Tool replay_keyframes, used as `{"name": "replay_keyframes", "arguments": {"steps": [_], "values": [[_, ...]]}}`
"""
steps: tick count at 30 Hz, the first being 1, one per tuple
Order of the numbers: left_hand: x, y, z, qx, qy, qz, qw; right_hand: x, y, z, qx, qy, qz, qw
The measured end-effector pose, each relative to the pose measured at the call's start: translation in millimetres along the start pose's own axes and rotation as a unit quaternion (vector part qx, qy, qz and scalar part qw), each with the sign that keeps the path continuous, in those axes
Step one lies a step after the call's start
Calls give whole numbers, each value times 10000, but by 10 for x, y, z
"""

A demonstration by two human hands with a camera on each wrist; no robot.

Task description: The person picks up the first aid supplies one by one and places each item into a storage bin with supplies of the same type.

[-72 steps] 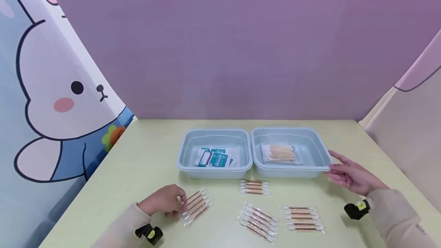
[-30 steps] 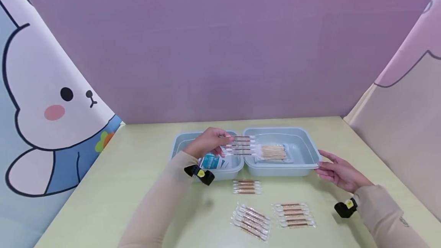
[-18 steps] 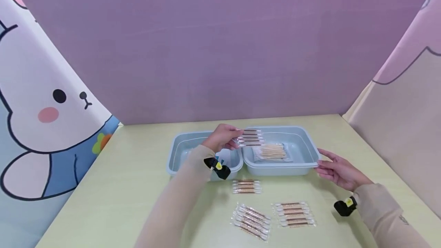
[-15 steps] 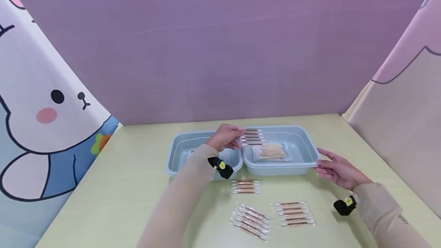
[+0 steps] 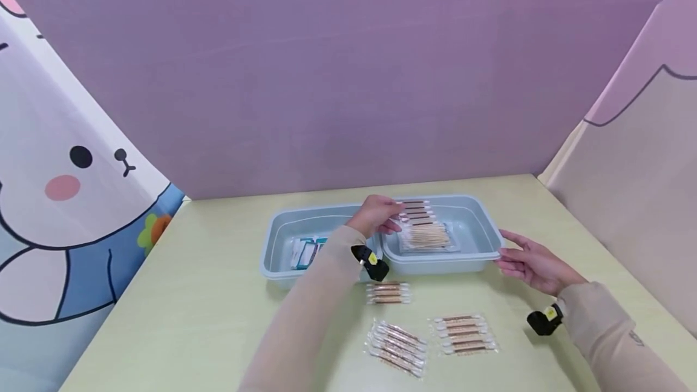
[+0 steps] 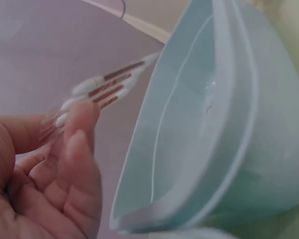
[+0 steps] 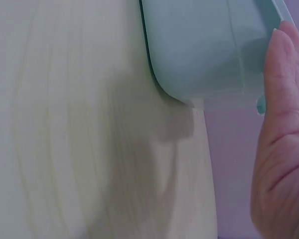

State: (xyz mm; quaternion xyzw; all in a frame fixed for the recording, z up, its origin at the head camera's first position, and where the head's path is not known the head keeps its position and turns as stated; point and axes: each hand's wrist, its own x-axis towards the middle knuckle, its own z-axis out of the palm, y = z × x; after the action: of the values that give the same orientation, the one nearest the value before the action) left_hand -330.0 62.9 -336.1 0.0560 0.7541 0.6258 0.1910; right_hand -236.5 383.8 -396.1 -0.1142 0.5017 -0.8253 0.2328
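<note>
My left hand (image 5: 376,215) pinches one end of a clear packet of brown-stick cotton swabs (image 5: 416,212) between thumb and fingers. It holds the packet over the right-hand light-blue plastic basin (image 5: 441,263). In the left wrist view, the swab packet (image 6: 109,90) slants from the fingertips toward the basin wall (image 6: 189,124). Inside that basin lies a clear bag of wooden-stick cotton swabs (image 5: 427,238), partly overlapped by the held packet. My right hand (image 5: 536,265) holds the basin's front right corner. In the right wrist view, a digit of the right hand (image 7: 286,99) lies along the rim.
A second light-blue basin (image 5: 278,274) adjoins on the left, holding teal-and-white sachets (image 5: 305,253), partly behind my left sleeve. In front lie three more swab packets: one near the basins (image 5: 388,293), one slanted (image 5: 396,348) and one at right (image 5: 464,334). A purple backdrop stands behind.
My left hand has picked up the swab packet from the table's left and carried it up and rightward over the right basin. The right hand stays at the basin's corner.
</note>
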Motion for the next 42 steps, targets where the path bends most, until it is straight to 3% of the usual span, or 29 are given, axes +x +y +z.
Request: {"name": "replay_keyframes", "arguments": {"steps": [8, 22, 34, 36, 42], "values": [[57, -2, 161, -182, -26, -7, 9998, 36, 28, 12, -20, -101, -85, 9999], [70, -46, 223, -175, -18, -79, 9998, 76, 72, 72, 16, -65, 7, 10000], [-63, -45, 65, 584, 931, -139, 9938, 182, 21, 64, -30, -171, 164, 9997], [-107, -22, 47, 766, 865, -135, 9932, 191, 4, 67, -56, -168, 201, 9996], [-297, 80, 40, 1505, 240, 261, 9880, 208, -81, 53, 42, -148, 108, 9998]]}}
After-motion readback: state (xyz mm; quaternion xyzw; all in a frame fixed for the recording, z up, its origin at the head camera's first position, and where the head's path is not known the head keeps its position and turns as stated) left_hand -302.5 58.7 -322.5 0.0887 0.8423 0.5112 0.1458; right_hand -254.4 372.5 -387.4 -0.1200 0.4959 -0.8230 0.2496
